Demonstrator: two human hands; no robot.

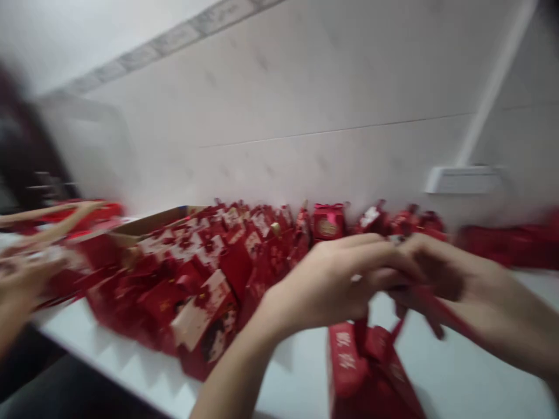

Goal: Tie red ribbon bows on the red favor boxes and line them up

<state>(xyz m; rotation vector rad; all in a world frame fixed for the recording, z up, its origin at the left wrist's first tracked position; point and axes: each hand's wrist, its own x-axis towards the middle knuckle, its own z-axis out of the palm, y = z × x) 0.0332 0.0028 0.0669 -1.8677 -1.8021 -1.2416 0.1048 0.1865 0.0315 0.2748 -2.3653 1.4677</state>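
Note:
My left hand point(332, 279) and my right hand point(441, 279) meet above a small red gift box point(367, 372) that stands on the white table point(458, 384). The fingers of both hands are pinched together on a red ribbon point(430, 311) that runs up from the box's top. The picture is smeared by motion, so the exact grip is unclear.
A big heap of red gift boxes point(196, 279) lies left of my hands, partly in a cardboard box point(152, 221). More red boxes point(393, 221) line the white tiled wall point(305, 116). Another person's hand point(21, 279) reaches in at the far left.

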